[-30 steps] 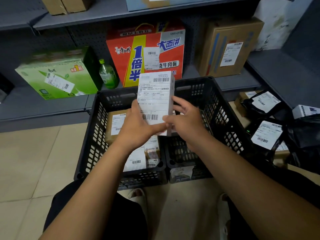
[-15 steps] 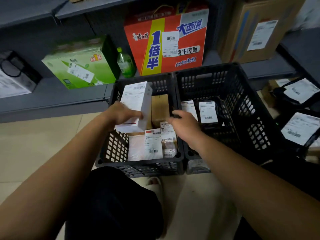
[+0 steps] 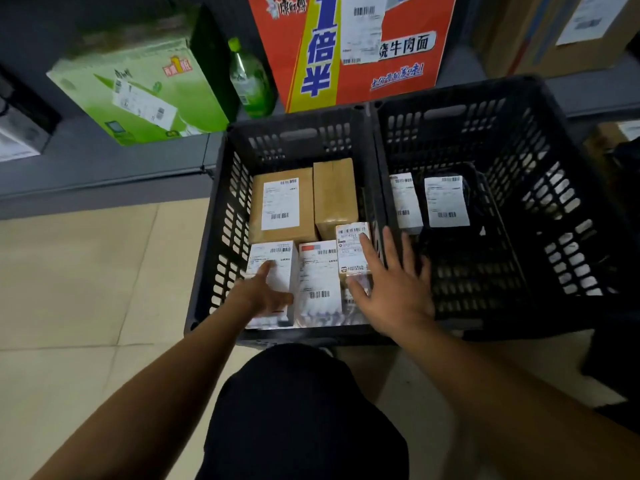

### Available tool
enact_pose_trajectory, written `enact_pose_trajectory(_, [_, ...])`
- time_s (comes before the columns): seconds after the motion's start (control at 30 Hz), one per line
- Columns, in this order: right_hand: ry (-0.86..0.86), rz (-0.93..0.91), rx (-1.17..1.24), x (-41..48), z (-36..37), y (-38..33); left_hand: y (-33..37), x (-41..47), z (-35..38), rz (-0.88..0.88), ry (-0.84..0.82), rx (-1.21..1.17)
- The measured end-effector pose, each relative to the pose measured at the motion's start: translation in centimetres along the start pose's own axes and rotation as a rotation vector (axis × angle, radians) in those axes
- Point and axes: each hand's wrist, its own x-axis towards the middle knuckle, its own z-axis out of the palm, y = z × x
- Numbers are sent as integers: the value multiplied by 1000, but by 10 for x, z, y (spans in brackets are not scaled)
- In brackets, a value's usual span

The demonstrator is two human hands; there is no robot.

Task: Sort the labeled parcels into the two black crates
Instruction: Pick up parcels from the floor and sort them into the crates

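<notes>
A beige tiled floor point(image 3: 86, 271) meets a low grey shelf point(image 3: 104, 168) on the far side. The shelf carries a glossy green carton point(image 3: 145, 91), a green plastic bottle point(image 3: 249, 77), a red carton point(image 3: 346, 46) and, far right, a brown carton point(image 3: 554, 36).

In front of it stand two slotted black plastic crates, side by side with walls touching, likely so that either is within reach. The left crate point(image 3: 221, 220) holds stiff goods laid flat with labels up, easy to read. Two brown boxes point(image 3: 280, 206) lie at its far end. At the near end are a white box point(image 3: 277, 258), a shiny packet point(image 3: 318, 278) and a small taped parcel point(image 3: 351, 247).

The left hand point(image 3: 266, 292) lies on the white box with its index finger straight along the label, seemingly seating it against the left wall. Whether the thumb hooks the side cannot be told. The right hand point(image 3: 394, 289) is spread wide over the shared wall and grasps nothing, its fingers reaching over the parcel.

The right crate point(image 3: 554, 202) holds soft black bags point(image 3: 446, 202) with white labels.
</notes>
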Motion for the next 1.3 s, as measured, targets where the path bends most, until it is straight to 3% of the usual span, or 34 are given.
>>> enact_pose_trajectory(0.3, [65,20,67,3,8,0,1,49,20,-12,10,-98])
enact_pose_trajectory(0.47, [78,25,110,1,10,0,-4,68,25,8,-260,-189])
enact_pose_trajectory(0.67, [93,30,100,3,12,0,-13,83,32,28,-315,-172])
enact_pose_trajectory(0.97, [44,22,88,3,8,1,24,36,-2,141,-91,-167])
enact_pose_trajectory(1.1, [-6,10,243,-5,-10,-1,60,-28,-45,293,50,-152])
enact_pose_trajectory(1.3, [257,94,374,-14,-108,38,144,-121,-86,543,178,-17])
